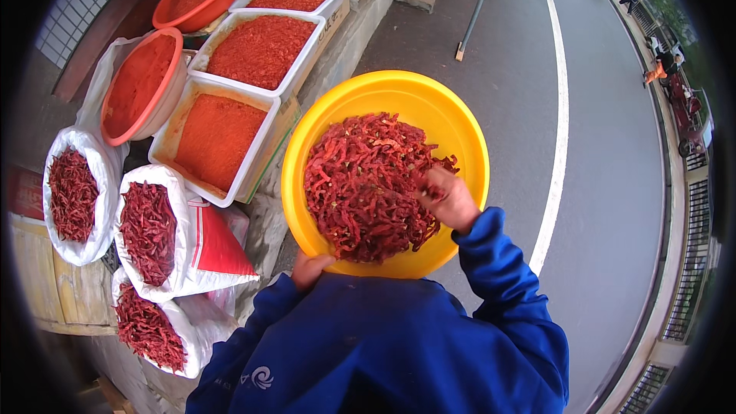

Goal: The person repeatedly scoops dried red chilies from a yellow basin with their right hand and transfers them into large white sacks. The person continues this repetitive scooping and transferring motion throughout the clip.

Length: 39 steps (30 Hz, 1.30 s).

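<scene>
A yellow plastic basin [460, 138] rests against the front of my blue jacket, tilted slightly. Dried red chillies [368, 184] are heaped in it, mostly towards its left side. My left hand [310, 269] grips the basin's near-left rim, its fingers partly hidden beneath. Inside the basin, at the right edge of the heap, my right hand [451, 198] is curled around a few chilli pieces [431, 191]. That hand is slightly blurred.
Left of me stand white tubs of ground chilli [218, 135], orange basins of chilli powder [141, 89] and white woven sacks of dried chillies [149, 233]. A metal pole [480, 8] meets the road [609, 184] ahead. Distant people [661, 69] are along the far railing [687, 259].
</scene>
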Available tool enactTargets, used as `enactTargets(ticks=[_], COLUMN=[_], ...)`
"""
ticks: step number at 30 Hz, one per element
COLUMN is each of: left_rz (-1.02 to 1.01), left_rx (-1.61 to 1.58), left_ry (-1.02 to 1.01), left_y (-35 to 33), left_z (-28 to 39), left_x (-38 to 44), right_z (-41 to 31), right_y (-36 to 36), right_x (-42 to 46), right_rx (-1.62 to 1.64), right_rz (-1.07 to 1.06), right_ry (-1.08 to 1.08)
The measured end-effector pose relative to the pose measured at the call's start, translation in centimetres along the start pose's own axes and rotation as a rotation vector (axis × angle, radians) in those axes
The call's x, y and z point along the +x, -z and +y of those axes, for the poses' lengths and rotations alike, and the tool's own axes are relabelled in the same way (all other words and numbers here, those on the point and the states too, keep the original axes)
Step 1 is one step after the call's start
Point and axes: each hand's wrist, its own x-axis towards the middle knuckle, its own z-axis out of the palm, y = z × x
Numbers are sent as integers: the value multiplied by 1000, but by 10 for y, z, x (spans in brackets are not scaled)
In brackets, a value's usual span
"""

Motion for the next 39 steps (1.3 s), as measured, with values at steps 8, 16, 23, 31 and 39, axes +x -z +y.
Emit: enactTargets(ticks=[8, 16, 23, 31, 39], left_rz=[-77, -27, -37, -138, -44], left_rx=[62, 12, 3, 103, 55], left_ry=[-8, -59, -42, -75, -26], left_y=[5, 1, 1, 13, 19], left_z=[-3, -1, 0, -5, -18], left_x=[7, 0, -2, 4, 9], right_z=[-16, -24, 0, 93, -13], right_y=[-103, -31, -1, -23, -71], right_x=[8, 11, 47, 96, 42], right_rx=[-363, 41, 327, 698, 207], right_rz=[-300, 35, 243, 149, -157], right_ry=[465, 159, -227, -403, 241])
